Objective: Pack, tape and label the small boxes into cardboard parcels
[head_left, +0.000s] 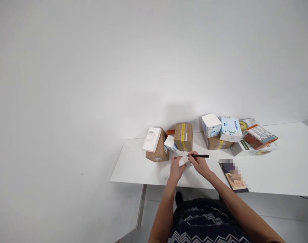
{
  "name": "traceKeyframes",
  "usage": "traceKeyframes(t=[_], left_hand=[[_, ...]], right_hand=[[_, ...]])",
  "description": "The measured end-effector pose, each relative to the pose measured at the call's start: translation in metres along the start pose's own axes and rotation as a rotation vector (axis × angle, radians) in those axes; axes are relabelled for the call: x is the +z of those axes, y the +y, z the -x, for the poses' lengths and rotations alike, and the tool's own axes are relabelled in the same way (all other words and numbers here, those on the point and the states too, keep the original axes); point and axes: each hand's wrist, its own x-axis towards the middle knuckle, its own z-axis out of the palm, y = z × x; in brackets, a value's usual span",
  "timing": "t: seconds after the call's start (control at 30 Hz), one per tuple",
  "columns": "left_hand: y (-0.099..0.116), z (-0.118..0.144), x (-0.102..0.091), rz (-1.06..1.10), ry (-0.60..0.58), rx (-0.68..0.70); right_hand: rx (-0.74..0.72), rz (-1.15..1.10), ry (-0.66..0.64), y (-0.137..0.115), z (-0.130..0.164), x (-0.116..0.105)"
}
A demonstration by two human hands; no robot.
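My right hand (198, 164) grips a black pen (200, 156) that lies level and points right. My left hand (176, 168) holds a small white item (183, 160) down on the white table (282, 168), right beside the pen hand. Just beyond both hands stands a brown cardboard box with yellow tape (183, 136). A small white box (170, 142) leans next to it.
At the left a brown box (159, 152) carries a white box (151, 139) leaning on it. To the right sit two tissue packs (221, 127) on another brown box, then colourful cartons (257, 136). A dark flat packet (233, 176) lies near the table's front edge.
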Motion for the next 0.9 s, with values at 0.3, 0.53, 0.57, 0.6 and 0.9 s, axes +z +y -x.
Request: traceKeyframes(t=[0.3,0.53,0.57,0.6,0.9], left_hand=[[-0.007,-0.003,0.005,0.032,0.013,0.009],[-0.007,-0.003,0.004,0.022,0.023,0.004],[-0.007,-0.003,0.005,0.021,0.025,0.005],[-0.008,-0.003,0.005,0.018,0.027,0.001],[-0.009,-0.005,0.006,0.009,0.009,-0.017]], right_hand=[[-0.102,0.223,0.024,0.002,0.001,0.012],[-0.101,0.315,0.028,0.008,-0.001,0.013],[-0.097,0.322,0.025,0.008,-0.001,0.013],[-0.096,0.328,0.023,0.009,-0.002,0.014],[-0.1,0.351,0.004,0.008,-0.004,0.013]])
